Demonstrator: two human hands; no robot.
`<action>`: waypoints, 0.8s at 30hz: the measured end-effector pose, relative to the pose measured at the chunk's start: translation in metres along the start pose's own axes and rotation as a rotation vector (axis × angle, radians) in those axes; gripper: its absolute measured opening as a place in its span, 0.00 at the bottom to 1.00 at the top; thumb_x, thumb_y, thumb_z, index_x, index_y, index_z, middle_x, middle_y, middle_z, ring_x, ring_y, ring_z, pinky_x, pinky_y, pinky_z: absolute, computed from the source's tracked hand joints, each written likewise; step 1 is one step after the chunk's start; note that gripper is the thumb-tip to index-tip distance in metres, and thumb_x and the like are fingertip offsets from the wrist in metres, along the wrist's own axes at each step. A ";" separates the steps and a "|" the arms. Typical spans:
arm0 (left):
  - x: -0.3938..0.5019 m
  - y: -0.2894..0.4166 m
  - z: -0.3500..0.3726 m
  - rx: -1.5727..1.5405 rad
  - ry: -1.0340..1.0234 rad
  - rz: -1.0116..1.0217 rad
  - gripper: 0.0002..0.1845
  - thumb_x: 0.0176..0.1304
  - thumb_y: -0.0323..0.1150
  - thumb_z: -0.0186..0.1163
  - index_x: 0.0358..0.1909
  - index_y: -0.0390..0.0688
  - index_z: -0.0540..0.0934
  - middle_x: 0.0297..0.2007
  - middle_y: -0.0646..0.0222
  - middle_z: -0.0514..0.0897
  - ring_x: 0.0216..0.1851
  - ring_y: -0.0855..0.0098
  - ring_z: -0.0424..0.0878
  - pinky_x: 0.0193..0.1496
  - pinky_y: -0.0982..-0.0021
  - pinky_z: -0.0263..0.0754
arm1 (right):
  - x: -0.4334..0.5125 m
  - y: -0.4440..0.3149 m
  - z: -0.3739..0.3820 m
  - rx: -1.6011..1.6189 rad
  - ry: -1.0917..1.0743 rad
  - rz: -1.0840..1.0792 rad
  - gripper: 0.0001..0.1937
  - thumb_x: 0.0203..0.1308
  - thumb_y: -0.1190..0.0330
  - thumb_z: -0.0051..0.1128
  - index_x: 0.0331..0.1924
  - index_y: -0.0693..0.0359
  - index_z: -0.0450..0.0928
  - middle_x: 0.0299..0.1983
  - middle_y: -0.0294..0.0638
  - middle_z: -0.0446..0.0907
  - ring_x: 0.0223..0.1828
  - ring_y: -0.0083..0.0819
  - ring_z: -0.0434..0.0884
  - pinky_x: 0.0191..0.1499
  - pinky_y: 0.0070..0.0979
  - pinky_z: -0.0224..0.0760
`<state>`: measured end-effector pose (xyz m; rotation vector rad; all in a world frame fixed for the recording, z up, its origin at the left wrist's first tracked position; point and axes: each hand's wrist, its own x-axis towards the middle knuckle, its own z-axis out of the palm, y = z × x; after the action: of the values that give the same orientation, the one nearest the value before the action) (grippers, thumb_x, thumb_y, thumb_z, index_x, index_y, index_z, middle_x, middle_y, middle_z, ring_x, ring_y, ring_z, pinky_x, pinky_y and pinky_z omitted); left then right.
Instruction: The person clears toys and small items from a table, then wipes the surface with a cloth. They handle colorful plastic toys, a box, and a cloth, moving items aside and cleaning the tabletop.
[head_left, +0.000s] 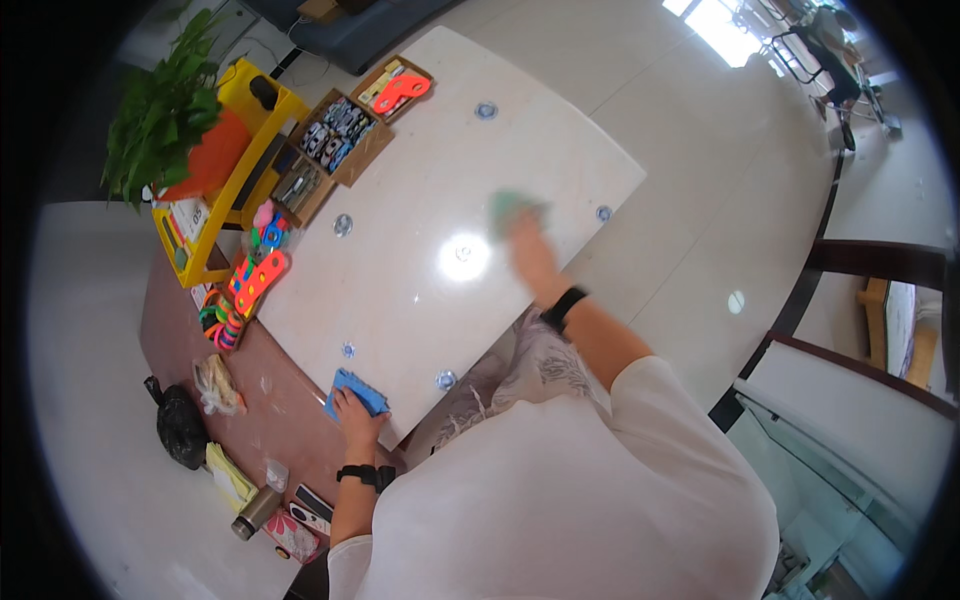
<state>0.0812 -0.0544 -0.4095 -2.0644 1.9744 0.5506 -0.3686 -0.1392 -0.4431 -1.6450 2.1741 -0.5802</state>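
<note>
My right hand (531, 244), blurred, is on a green cloth (512, 213) over the white tabletop (420, 180), towards its right side. At the lower left corner of that tabletop, my left hand (358, 420) rests on a blue cloth (360, 394). Whether the left fingers grip the blue cloth or only press on it is hard to tell. Several round, glassy bluish pieces, such as one (445, 380) near my left hand and one (486, 111) at the far side, lie on or in the surface. Black bands circle both wrists.
Along the left edge stand boxes of small items (364, 156), coloured plastic toys (259, 281) and a yellow rack (229, 217) by a potted plant (176, 112). A reddish-brown surface (255, 390) holds a black bag (181, 427) and a steel flask (257, 512). A person (829, 60) is far off.
</note>
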 end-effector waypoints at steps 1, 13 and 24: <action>0.003 0.006 0.004 -0.013 0.017 -0.055 0.62 0.29 0.34 0.81 0.68 0.27 0.54 0.71 0.40 0.52 0.71 0.42 0.51 0.73 0.55 0.51 | -0.010 -0.021 0.009 0.032 -0.127 -0.214 0.24 0.60 0.79 0.40 0.62 0.64 0.69 0.64 0.59 0.66 0.66 0.53 0.65 0.65 0.36 0.66; 0.028 0.044 0.026 -0.232 0.141 -0.162 0.31 0.53 0.19 0.53 0.63 0.25 0.65 0.68 0.38 0.59 0.69 0.44 0.59 0.72 0.57 0.54 | 0.150 0.011 -0.031 -0.431 -0.146 -0.230 0.23 0.59 0.79 0.42 0.61 0.67 0.70 0.67 0.60 0.62 0.67 0.52 0.65 0.69 0.37 0.57; 0.040 0.111 0.005 -0.138 -0.020 -0.300 0.64 0.33 0.39 0.81 0.70 0.29 0.51 0.71 0.38 0.48 0.70 0.39 0.52 0.72 0.52 0.53 | 0.285 0.024 0.001 -0.290 -0.096 -0.396 0.26 0.60 0.79 0.44 0.64 0.55 0.70 0.69 0.52 0.62 0.70 0.52 0.60 0.72 0.40 0.55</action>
<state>-0.0291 -0.0962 -0.4209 -2.3698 1.6120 0.6534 -0.4633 -0.4086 -0.4658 -2.2333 1.9432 -0.2844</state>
